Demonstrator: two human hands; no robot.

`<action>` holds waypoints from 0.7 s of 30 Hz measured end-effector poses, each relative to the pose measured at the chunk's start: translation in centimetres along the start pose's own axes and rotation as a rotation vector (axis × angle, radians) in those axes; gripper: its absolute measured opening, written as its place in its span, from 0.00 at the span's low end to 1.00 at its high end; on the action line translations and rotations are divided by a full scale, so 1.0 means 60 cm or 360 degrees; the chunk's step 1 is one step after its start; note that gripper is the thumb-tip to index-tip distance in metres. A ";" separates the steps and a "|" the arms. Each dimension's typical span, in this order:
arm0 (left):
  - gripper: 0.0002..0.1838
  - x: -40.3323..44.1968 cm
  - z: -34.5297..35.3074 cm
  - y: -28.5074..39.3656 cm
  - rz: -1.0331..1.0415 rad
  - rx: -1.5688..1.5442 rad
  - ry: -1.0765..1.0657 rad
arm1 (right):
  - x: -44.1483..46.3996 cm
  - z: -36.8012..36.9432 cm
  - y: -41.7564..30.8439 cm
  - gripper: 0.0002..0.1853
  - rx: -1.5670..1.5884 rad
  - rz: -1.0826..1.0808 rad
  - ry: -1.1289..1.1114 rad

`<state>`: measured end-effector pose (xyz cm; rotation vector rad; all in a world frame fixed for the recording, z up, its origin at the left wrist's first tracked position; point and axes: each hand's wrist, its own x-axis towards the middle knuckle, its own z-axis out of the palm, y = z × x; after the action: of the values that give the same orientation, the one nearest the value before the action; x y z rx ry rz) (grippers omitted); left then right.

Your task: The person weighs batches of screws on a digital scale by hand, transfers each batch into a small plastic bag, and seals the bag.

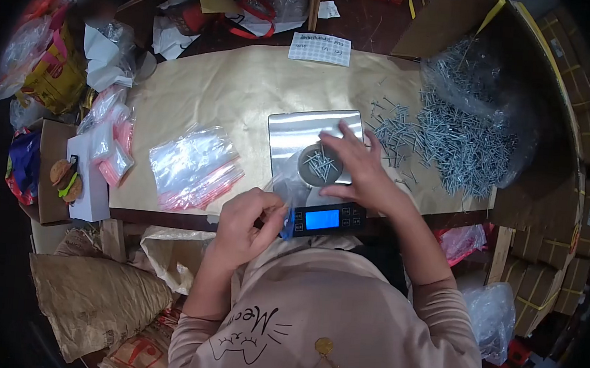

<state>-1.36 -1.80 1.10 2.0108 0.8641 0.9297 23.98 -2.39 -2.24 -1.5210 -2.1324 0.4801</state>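
A round cup (302,172) with several screws (321,165) in it stands on the steel plate of a digital scale (285,132). The scale's display is lit blue. My right hand (361,165) is beside the cup's right side, fingers spread and curved around it; contact with the cup is unclear. At the scale's lower left, my left hand (255,222) pinches a clear plastic bag (284,187), which hangs beside the cup. A stack of clear bags with red edges (197,167) lies to the left on the brown paper.
A large heap of screws (465,141) lies at the right, partly under clear plastic, with a smaller pile beside it. A printed label sheet (320,49) is at the back. An open cardboard box (53,167) and bagged items stand at the left.
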 end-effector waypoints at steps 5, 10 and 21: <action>0.05 0.002 0.005 0.001 -0.0137 -0.0018 -0.0082 | 0.017 -0.017 -0.017 0.36 0.1155 0.0355 -0.0104; 0.09 0.003 0.036 0.005 -0.0078 -0.0002 -0.0268 | 0.038 -0.059 -0.058 0.28 0.1054 -0.0179 -0.0125; 0.10 0.013 0.039 0.009 0.0191 0.0173 -0.0059 | 0.033 -0.095 -0.074 0.26 0.0736 -0.0217 -0.0049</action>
<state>1.08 -2.26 0.71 2.1869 0.7960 0.9261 23.21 -1.92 5.22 -1.1083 -1.9522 0.8790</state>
